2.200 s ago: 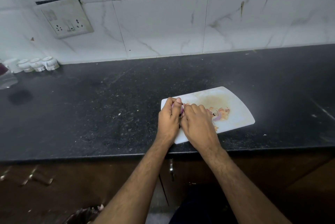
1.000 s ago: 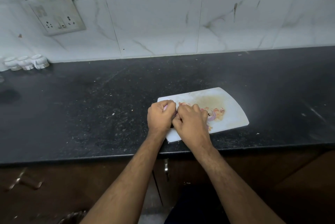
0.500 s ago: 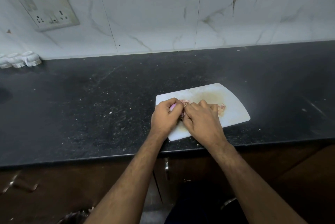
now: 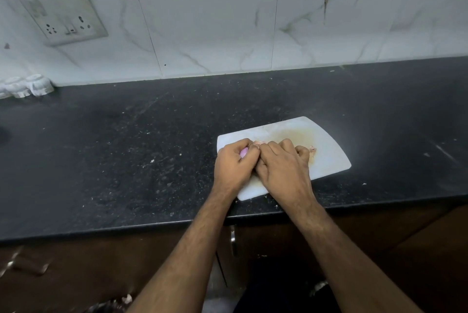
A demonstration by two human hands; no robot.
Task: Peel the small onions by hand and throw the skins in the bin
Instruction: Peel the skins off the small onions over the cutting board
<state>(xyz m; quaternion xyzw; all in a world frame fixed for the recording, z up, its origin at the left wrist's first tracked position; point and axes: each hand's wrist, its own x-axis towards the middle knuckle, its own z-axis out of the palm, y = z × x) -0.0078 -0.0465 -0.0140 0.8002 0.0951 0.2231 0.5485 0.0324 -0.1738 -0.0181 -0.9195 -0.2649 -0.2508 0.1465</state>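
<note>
While you work above the white rectangular plastic cutting board (image 4: 326, 158), your left hand (image 4: 234, 163) is curled round a small pale-purple peeled onion (image 4: 244, 152), of which only a sliver shows between thumb and forefinger; holding it low over the board likely lets any loose skin drop there and not on the counter. Your right hand (image 4: 283, 166) sits knuckle to knuckle with the left, its fingers curled inward at the onion's top, apparently pinching a papery pinkish-brown strip of skin (image 4: 258, 145) to tear it away; the exact contact is hidden behind the fingers. Item, board: lies askew near the front edge of the black speckled stone countertop (image 4: 152, 150), bears a yellowish stain and a small heap of pinkish onion skins (image 4: 312, 149) just beyond your right knuckles. Item, bin: a dark container with pale scraps (image 4: 111, 306) shows dimly at the lower edge, below the counter; whether it is the bin cannot be told. Item, skins: judged not yet discarded. Item, wall: a white switch-and-socket plate (image 4: 63, 12) on marbled tiles.
</note>
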